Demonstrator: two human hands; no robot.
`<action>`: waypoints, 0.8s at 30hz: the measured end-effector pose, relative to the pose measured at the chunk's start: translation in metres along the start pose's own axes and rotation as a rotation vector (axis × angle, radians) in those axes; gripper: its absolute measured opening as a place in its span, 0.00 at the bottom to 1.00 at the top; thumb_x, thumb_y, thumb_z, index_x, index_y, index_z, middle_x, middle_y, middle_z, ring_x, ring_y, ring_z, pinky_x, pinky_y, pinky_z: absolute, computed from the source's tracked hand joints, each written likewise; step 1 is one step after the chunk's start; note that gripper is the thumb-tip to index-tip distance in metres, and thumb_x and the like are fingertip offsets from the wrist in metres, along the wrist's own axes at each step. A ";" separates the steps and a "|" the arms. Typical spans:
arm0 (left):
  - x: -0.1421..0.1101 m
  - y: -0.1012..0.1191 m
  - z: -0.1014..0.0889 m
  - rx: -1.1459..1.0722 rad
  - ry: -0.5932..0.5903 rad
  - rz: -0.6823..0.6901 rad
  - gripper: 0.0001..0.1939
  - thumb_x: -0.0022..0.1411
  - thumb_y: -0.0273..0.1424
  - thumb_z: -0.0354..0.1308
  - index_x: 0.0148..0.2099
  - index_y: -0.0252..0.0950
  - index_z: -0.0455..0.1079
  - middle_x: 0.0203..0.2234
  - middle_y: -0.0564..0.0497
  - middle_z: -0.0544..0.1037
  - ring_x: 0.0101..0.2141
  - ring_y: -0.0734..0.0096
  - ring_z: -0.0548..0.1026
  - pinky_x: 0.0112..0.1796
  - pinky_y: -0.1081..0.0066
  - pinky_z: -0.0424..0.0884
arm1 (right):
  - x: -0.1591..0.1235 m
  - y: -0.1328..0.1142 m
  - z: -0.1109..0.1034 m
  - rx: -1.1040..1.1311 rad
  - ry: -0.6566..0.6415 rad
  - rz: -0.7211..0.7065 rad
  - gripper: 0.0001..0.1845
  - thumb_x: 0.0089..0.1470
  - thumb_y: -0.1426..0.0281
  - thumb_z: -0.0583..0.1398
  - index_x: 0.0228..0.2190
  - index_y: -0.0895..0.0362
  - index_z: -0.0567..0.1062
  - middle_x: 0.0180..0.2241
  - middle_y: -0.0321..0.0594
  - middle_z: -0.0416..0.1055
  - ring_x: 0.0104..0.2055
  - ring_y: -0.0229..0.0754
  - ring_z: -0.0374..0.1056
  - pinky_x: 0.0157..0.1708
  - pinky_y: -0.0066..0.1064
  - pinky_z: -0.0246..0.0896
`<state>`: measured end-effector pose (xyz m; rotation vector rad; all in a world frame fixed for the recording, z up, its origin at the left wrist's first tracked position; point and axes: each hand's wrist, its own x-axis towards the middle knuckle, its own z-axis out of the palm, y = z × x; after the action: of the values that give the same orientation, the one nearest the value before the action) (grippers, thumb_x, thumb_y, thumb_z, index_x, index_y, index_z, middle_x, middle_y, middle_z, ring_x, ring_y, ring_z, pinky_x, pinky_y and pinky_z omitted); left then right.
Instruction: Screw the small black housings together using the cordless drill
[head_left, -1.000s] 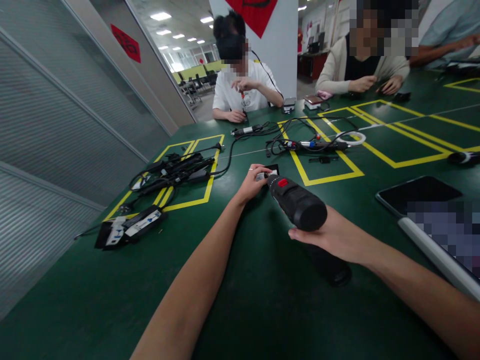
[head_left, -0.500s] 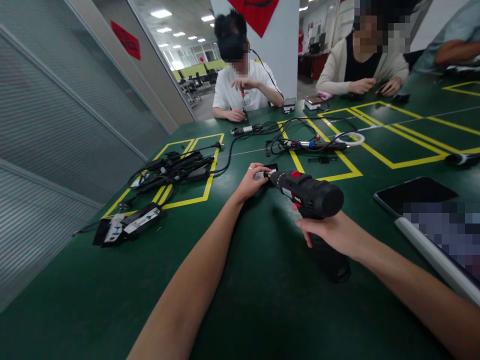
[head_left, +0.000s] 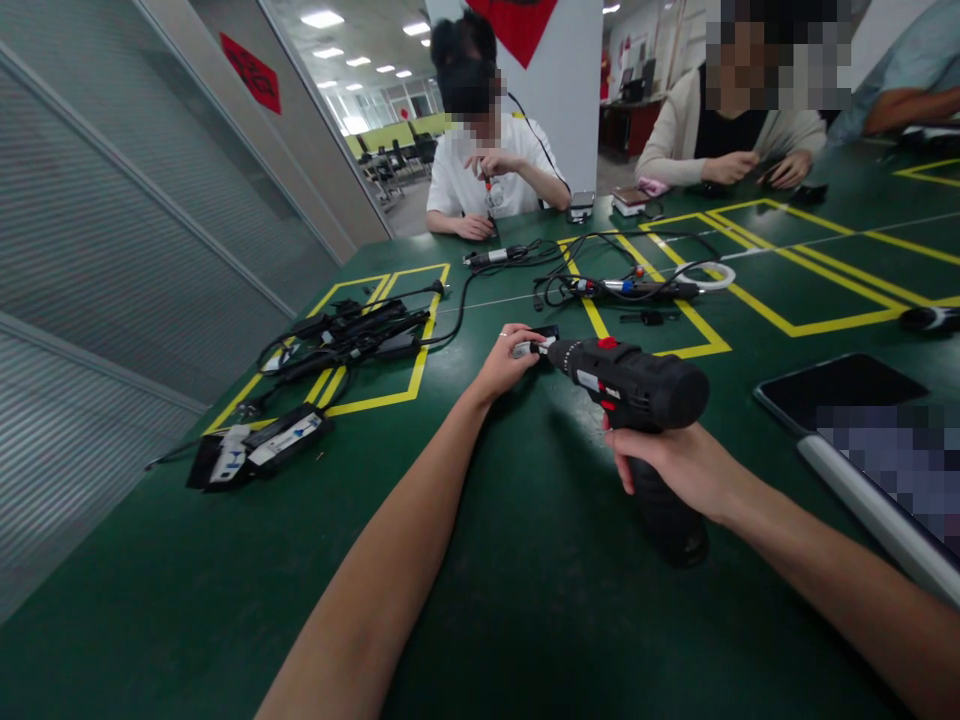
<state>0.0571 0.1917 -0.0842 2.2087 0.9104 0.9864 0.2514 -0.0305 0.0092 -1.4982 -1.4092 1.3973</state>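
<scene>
My right hand (head_left: 679, 465) is closed round the grip of a black cordless drill (head_left: 637, 385) with red trim, which stands upright on the green table (head_left: 225, 580). The drill's chuck points left at a small grey-and-black part (head_left: 529, 347). My left hand (head_left: 504, 362), with a ring on one finger, pinches that part against the table right at the drill's tip. Just behind the part lies a small black piece (head_left: 546, 331).
A heap of black power adapters and cables (head_left: 345, 335) lies in a yellow-taped box at left, labelled adapters (head_left: 262, 448) nearer. More cables and tools (head_left: 622, 288) lie farther back. A dark tablet (head_left: 840, 385) and grey tube (head_left: 870, 515) sit right. Other people work across the table.
The drill has swung from tilted, rear towards me, to upright with its chuck level at the part. My right hand moved from under the body to the grip. My left hand stayed.
</scene>
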 end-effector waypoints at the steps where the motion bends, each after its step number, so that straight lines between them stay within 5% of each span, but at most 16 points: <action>1: 0.000 0.000 0.000 0.001 0.000 -0.002 0.15 0.52 0.24 0.58 0.43 0.38 0.73 0.46 0.47 0.66 0.53 0.64 0.64 0.57 0.62 0.58 | 0.000 0.000 0.000 0.005 -0.004 0.006 0.11 0.50 0.70 0.56 0.18 0.56 0.69 0.17 0.35 0.69 0.22 0.39 0.66 0.27 0.31 0.59; 24: 0.000 -0.004 0.000 0.003 -0.004 -0.018 0.15 0.53 0.24 0.58 0.44 0.40 0.73 0.47 0.48 0.64 0.53 0.65 0.63 0.58 0.63 0.57 | -0.001 -0.008 -0.001 -0.002 -0.024 0.028 0.12 0.49 0.71 0.55 0.16 0.55 0.68 0.16 0.35 0.68 0.21 0.38 0.64 0.26 0.30 0.58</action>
<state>0.0559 0.1938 -0.0874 2.2002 0.9286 0.9726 0.2503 -0.0295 0.0167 -1.5118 -1.4095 1.4357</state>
